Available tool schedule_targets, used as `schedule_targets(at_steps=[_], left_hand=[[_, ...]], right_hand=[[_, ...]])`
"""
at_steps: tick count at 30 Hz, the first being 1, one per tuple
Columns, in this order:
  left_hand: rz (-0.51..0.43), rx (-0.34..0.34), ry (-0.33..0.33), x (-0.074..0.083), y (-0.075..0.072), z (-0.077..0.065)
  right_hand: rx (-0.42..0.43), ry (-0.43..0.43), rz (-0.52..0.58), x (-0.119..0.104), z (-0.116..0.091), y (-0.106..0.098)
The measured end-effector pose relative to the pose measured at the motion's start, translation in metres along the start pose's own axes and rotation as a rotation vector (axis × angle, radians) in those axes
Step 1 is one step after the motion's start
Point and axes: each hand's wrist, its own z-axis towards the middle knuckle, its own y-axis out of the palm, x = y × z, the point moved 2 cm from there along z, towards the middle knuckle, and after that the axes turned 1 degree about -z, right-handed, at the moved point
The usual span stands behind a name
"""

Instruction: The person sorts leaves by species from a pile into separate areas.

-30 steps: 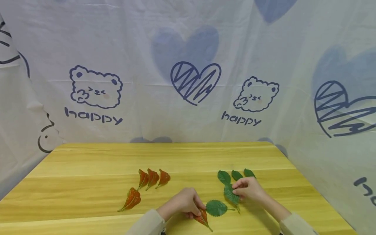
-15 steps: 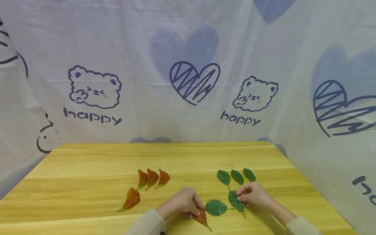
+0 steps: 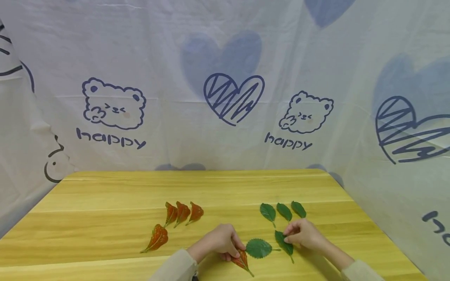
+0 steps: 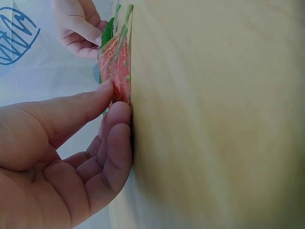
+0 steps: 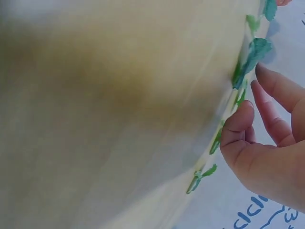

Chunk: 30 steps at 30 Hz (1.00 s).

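Observation:
In the head view my left hand (image 3: 221,242) pinches a red leaf (image 3: 242,261) near the front of the table. The left wrist view shows thumb and forefinger gripping this red leaf (image 4: 116,59), its stem pointing away. My right hand (image 3: 306,236) is beside a green leaf (image 3: 282,241) lying on the table. Thumb and fingers of that right hand (image 5: 274,129) stand apart in the right wrist view, with the green leaf (image 5: 252,57) just past the fingertips. Between the hands lies another green leaf (image 3: 259,248), its stem pointing right.
Three green leaves (image 3: 284,211) form a row behind my right hand. Three red leaves (image 3: 183,213) lie in a row at the left, with another red leaf (image 3: 158,237) in front of them. A printed cloth (image 3: 168,117) hangs behind the wooden table (image 3: 105,195).
My right hand has shifted right and toward me with the green leaf, then let go of it below the row of three. The left hand stays in place on the red leaf.

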Motion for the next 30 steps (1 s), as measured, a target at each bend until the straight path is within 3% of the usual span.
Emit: schedule_targets(at_steps=[17,23,30], left_hand=[[-0.002,-0.017,-0.001,0.001,-0.002,-0.001],[0.001,-0.018,0.002,0.001,-0.002,-0.001],[-0.006,-0.015,-0.006,0.001,-0.002,-0.001]], right_hand=[[0.055,-0.126,-0.053,-0.025,0.007,0.006],[0.023,-0.115,-0.036,-0.031,0.011,0.014],[-0.045,-0.165,-0.004,-0.039,0.015,0.025]])
